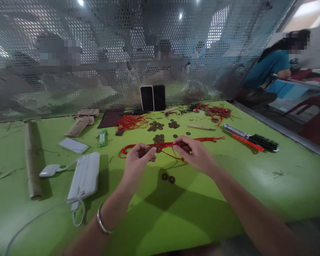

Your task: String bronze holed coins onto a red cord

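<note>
Over the green table my left hand [139, 159] is closed, thumb against fingers, on a dark round coin [158, 148] with red cord at it. My right hand [196, 153] pinches a thin red cord [173, 156], part of which loops down between the hands. Behind them lies a long bundle of red cords [209, 139], its cut ends pointing right. Two dark coins with centre holes [168, 178] lie on the table nearer to me. Just beyond the bundle sits a small pile of similar coins [158, 138].
A white power bank [84, 176] with cables and a bamboo-like tube [33, 160] lie left. Tangled red cord [132, 122] and more coins [156, 126] are farther back. Two phones [147, 99] lean on the perforated metal screen [114, 71]. Brushes [264, 142] lie right; a person [272, 64] sits beyond.
</note>
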